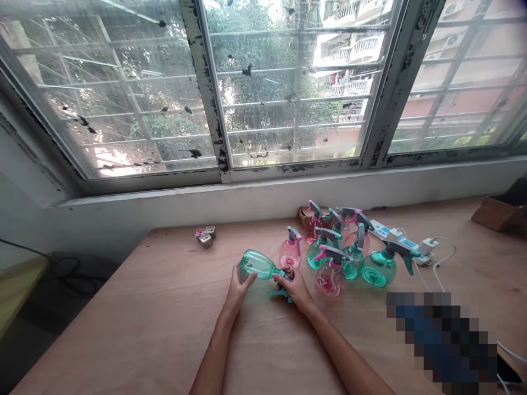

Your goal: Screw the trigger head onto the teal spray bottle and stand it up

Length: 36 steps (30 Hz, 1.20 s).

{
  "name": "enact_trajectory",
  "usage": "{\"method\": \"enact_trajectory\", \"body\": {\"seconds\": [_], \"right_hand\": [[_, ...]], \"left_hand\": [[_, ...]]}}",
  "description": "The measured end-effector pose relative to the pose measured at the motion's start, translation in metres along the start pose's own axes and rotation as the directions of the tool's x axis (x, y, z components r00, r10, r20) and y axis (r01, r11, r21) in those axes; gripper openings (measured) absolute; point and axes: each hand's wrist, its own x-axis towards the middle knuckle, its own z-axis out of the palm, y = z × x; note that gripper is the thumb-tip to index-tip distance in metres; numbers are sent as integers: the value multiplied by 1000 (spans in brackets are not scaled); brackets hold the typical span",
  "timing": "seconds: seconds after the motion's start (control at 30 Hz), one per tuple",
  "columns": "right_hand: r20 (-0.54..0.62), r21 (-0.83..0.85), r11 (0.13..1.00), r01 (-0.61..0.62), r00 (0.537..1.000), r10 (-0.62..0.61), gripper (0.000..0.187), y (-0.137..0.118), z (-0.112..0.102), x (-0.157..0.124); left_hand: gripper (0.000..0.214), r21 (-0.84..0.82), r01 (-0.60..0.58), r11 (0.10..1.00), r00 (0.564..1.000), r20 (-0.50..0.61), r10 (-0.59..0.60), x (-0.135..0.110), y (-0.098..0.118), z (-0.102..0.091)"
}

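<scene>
A clear green spray bottle [258, 264] lies sideways in the air above the table, its base to the left and its neck to the right. My left hand [239, 282] is wrapped round the body near the base. At the neck, my right hand [291, 281] grips the grey and green spray head [284, 293], whose trigger points down. My fingers partly hide the joint between head and neck. Just beyond my right hand stands a pink spray bottle [290, 252]. Another pink spray bottle [329, 277] is upright to its right.
Several more pink and green spray bottles [377, 269] stand grouped behind and right. A power strip [401, 238] with plugs and white cables lies beyond them. Small boxes [205, 237] sit at the far left, a cardboard box [500, 214] at the far right. A window borders the wooden table [144, 318].
</scene>
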Motion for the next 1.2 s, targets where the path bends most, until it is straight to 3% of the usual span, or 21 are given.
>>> {"method": "enact_trajectory", "body": {"seconds": [0.17,0.47,0.73,1.07,1.2], "right_hand": [[20,-17,1000,4,1000,-4,35,-1,2,-1],[-22,53,998,-19,1000,20,35,-1,-2,1],[8,37,999,-16,1000,16,37,-5,3,-1],[-20,66,998,-23,1000,24,38,1,-3,3],[8,16,1000,3,1000,-3,34,2,1,0]], "left_hand": [[52,17,-10,1000,997,-77,12,2,-1,0],[65,-15,-7,1000,999,41,8,5,-3,0],[59,-15,-5,1000,997,-74,4,5,-6,-2],[64,-69,27,997,995,95,-21,3,2,-3],[57,-57,61,997,997,46,-59,1,1,-7]]}}
